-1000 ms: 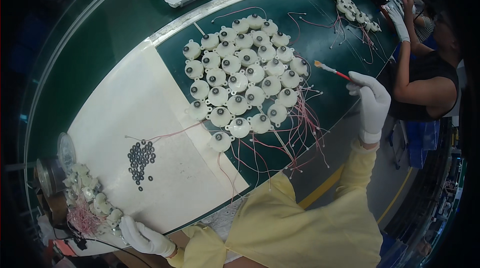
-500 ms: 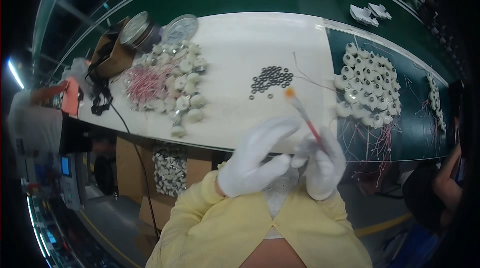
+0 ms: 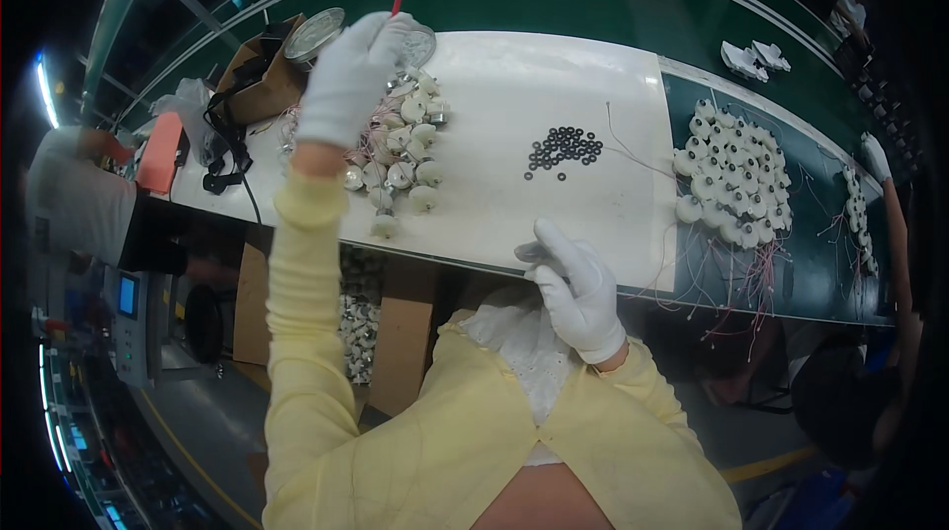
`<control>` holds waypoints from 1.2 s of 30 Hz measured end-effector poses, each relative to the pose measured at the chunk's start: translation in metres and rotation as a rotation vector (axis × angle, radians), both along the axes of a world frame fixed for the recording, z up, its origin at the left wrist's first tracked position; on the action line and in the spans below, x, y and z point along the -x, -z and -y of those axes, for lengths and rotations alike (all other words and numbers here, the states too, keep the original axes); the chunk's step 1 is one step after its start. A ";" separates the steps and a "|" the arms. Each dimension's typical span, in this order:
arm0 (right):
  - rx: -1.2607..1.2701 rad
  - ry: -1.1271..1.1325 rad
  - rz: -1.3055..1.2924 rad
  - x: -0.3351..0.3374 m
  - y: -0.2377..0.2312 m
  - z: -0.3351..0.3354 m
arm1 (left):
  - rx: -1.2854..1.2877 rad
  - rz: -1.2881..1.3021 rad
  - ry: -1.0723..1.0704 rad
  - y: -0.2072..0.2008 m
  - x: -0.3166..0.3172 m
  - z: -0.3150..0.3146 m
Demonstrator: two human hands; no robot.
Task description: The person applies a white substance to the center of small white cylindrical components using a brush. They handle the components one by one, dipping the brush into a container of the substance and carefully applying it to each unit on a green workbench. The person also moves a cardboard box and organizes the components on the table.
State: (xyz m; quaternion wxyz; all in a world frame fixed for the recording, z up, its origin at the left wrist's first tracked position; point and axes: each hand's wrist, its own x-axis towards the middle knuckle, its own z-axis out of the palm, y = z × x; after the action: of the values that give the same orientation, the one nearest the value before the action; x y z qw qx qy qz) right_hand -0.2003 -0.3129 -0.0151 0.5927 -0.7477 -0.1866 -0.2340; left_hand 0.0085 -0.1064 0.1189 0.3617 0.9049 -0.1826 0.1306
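My left hand (image 3: 348, 80), in a white glove, reaches over the far left of the bench, closed round a thin red-handled brush (image 3: 398, 2) whose bristles point up and away. Below and beside it lies a pile of white round parts (image 3: 415, 139) with metal pieces and pink wires. Just over the bench's near edge is my gloved right hand (image 3: 581, 298), thumb and forefinger curled toward each other; a small grey patch shows between them, too unclear to name. Beyond it, small black rings (image 3: 565, 146) lie grouped on the white bench top (image 3: 494, 85).
Rows of white parts with dark centres (image 3: 736, 174) stand on the green mat at right, wires hanging over the edge. A round tin (image 3: 314, 34) and cardboard box (image 3: 255, 85) stand far left. Co-workers are at both sides. A carton (image 3: 403, 332) sits under the bench.
The brush has passed from my right hand to my left, which has swung up to the far left. My right hand has moved slightly left and turned. The view has shifted a little.
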 end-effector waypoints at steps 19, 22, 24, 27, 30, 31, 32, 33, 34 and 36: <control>-0.048 -0.129 -0.037 -0.006 -0.005 0.044 | -1.100 0.414 0.013 0.007 -0.116 -0.024; -0.006 -0.031 -0.009 -0.002 -0.012 0.066 | -0.845 0.463 0.326 -0.012 -0.100 0.037; 0.049 0.055 -0.025 0.002 -0.009 0.080 | -0.718 0.404 0.578 -0.014 -0.073 0.103; 0.127 0.146 -0.044 0.004 -0.009 0.082 | -0.769 0.505 0.843 -0.007 -0.056 0.154; 0.193 0.246 -0.070 0.006 -0.013 0.084 | -0.868 0.461 0.899 0.014 -0.043 0.201; 0.229 0.251 -0.106 0.007 -0.014 0.086 | -0.952 0.373 0.883 0.020 -0.037 0.213; 0.267 0.262 -0.145 0.009 -0.014 0.089 | -1.033 0.287 0.871 0.026 -0.032 0.225; 0.271 0.285 -0.137 0.010 -0.013 0.091 | -1.140 0.222 0.878 0.032 -0.027 0.238; 0.274 0.307 -0.128 0.011 -0.011 0.091 | -1.247 0.155 0.881 0.037 -0.022 0.251; 0.290 0.316 -0.138 0.011 -0.011 0.090 | -1.316 0.085 0.864 0.042 -0.019 0.257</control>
State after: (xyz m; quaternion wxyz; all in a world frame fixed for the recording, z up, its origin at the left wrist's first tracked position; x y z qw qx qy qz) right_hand -0.2116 -0.4027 -0.0046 0.4463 -0.8593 -0.0578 -0.2432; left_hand 0.0278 -0.3638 0.0765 -0.2370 0.7761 -0.5715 -0.1220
